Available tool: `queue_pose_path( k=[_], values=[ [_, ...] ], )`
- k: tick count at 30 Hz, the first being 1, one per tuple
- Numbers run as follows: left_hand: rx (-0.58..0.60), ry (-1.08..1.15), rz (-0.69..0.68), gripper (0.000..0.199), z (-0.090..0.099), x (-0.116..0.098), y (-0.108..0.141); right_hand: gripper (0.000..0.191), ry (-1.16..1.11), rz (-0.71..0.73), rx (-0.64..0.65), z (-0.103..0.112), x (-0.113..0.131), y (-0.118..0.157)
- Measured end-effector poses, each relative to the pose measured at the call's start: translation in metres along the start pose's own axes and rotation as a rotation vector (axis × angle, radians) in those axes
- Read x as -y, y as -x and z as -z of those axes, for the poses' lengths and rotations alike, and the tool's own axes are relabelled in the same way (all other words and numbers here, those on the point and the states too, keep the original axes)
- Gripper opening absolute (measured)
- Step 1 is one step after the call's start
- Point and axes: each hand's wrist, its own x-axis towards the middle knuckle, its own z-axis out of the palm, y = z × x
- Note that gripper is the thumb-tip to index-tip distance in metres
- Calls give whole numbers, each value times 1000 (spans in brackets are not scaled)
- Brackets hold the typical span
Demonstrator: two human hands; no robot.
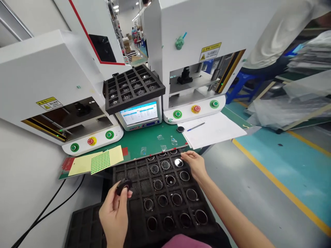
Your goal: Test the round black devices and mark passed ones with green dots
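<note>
Two white machines stood largest, one on the right (191,20) and one on the left (38,79), with green and red buttons along their near edges. Below them ran the green counter (134,141), and at its near edge lay a large black foam tray (146,187). Dark round parts with bright rims (191,195) sat in the tray's pockets, across its middle and right columns. Beyond, a smaller black tray (137,99) of similar pieces rested over a lit screen (141,113). White paper (227,129) lay on the right of the counter, and a yellow sheet with green dots (100,162) on the left.

The left hand (113,215) was raised above the left side of the foam tray, its thumb and fingers pinching a black round part (124,186). The right hand (196,165) reached to the tray's far right, thumb and forefinger drawn close together beside a shiny disc (178,162); whether they gripped anything could not be told.

The work seemed under way: one part was in hand and many sat in pockets, but how many had been dealt with was unclear. Smallest, a blue pen (196,126) lay on the paper.
</note>
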Motion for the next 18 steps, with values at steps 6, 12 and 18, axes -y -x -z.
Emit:
queue_pose_path(
  k=[6,12,18],
  values=[
    [33,2,77,35,1,10,-6,17,30,-220,-103,-5,-35,-43],
    [16,-27,144,40,9,19,-12,28,35,-319,-160,-21,-53,-61],
    [36,-28,178,42,9,28,-14,31,91,-351,-196,-23,-62,-69]
  ],
)
